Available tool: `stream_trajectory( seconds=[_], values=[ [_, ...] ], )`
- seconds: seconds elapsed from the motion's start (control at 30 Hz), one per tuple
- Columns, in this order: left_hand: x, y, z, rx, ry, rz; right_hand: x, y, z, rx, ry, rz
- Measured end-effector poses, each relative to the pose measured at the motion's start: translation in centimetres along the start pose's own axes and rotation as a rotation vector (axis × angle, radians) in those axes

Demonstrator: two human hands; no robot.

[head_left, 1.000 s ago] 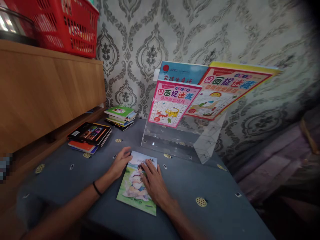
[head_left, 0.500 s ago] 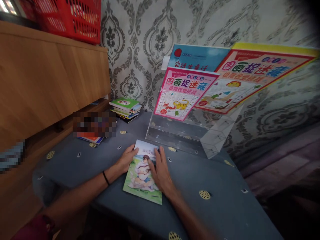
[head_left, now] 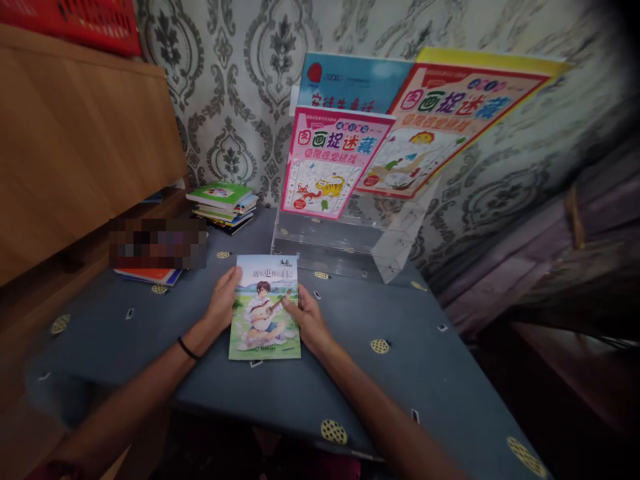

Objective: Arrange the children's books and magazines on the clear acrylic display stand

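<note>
A thin paperback book (head_left: 265, 327) with a guitar player drawn on its cover is held between my hands, cover facing me, above the table (head_left: 400, 400). My left hand (head_left: 223, 301) closes on its left edge, fingers hidden behind it. On the right edge, my right hand (head_left: 311, 319) grips it with the thumb on the cover and the fingers behind. Beyond the book stands a clear tiered display rack (head_left: 395, 253). It bears a pink puzzle book (head_left: 333, 167), a larger red and yellow book (head_left: 440, 127) and a blue book (head_left: 360, 77).
A stack of several books (head_left: 220, 203) lies by the wall at the back left. Nearer, an orange and blue book (head_left: 150, 275) lies partly under a blurred patch. A wooden cabinet (head_left: 90, 120) borders the left side, with a red plastic basket (head_left: 100, 23) on top.
My right hand has moved from lying across the cover to gripping the right edge. The book now stands straighter, its title uncovered. The view has shifted, so the surroundings sit further left and higher.
</note>
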State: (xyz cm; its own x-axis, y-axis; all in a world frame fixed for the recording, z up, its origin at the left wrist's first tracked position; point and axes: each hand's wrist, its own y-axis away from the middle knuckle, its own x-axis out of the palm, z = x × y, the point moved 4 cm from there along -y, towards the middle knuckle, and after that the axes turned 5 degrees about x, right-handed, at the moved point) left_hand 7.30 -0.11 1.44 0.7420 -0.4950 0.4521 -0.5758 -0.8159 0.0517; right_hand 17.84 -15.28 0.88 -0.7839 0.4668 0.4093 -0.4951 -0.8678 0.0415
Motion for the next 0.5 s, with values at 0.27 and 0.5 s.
stream_trajectory(
  seconds=[0.27, 0.5],
  values=[
    [2.5, 3.0, 0.4, -0.063, -0.046, 0.377, -1.6, -0.3, 1.5, -0.184, -0.012, -0.187],
    [2.4, 3.8, 1.4, -0.072, -0.183, 0.487, -2.6, -0.4, 1.8, -0.23, -0.006, -0.259]
  ],
)
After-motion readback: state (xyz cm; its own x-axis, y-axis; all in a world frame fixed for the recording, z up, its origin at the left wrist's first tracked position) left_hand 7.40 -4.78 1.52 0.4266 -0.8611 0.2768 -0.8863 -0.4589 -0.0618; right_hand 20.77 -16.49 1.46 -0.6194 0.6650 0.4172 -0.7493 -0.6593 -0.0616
